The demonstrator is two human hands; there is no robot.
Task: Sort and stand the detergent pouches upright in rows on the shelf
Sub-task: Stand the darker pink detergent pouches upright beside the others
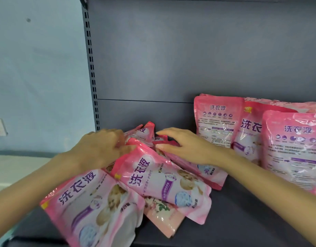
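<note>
- Dark grey metal shelf [243, 220].
- Glossy pink plastic detergent pouches [160, 177] heaped at lower centre; upright pouches [216, 122] at right.
- Left hand [100, 147] grips a heaped pouch; right hand [185, 147] lies straight-fingered on them.

Pink detergent pouches with purple lettering form two groups on the dark grey shelf [243, 220]. At 3 to 4 o'clock, three standing pouches are pressed close together. The rear pouch [216, 120] and the nearest pouch [294, 154] show their printed backs, and the pouch between them [248, 134] shows its front. More pink tops show behind them. From 6 to 8 o'clock lies a loose heap. A front pouch [93, 207] lies face up at 7 o'clock. A middle pouch [162, 179] slants across it, also face up. A paler peach pouch [162, 216] lies flat beneath both. Crumpled pouch tops [146, 132] poke up at the centre.
</note>
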